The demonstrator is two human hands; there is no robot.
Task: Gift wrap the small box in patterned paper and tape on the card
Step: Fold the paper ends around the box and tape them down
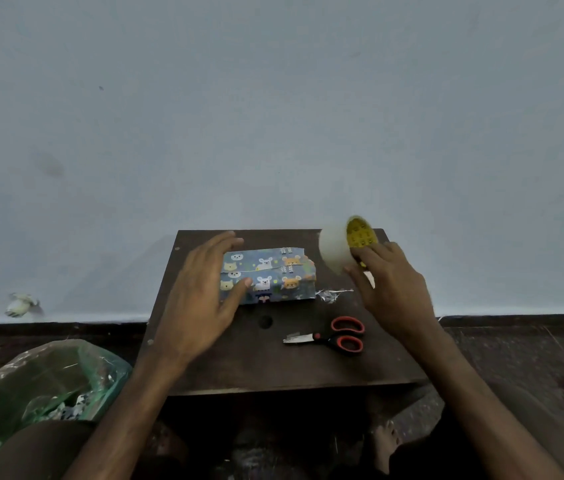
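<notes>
Nearest to the camera are a bare foot (382, 445) and a knee (41, 452) of the seated person, low in the view; beside the knee, at the left, stands a green plastic bag (3, 393) with paper cuttings inside; in front of the person is a low dark wooden table (273, 368), set against a pale blue wall (273, 116); the small box (273, 277) lies on the far half of the table, a little left of the middle, already covered in patterned paper (266, 263) (blue, with little bears and cats), with a seam along its top; the left hand (201, 303) is relaxed, fingers straight and spread, at the left end of the box; its thumb tip rests on the paper, and whether the other fingers touch I cannot tell; the right hand (391, 289) is raised over the far right corner of the table and grasps a tape roll (334, 251) with a yellow core, fingers on the core side, thumb on the outer band; scissors (336, 337) with red and black handles lie closed near the right forearm, blades pointing left; a small silvery scrap (330, 295) lies just beside the right end of the box; far left, at the foot of the wall, lies a crumpled pale thing (21, 304), too blurred to name
</notes>
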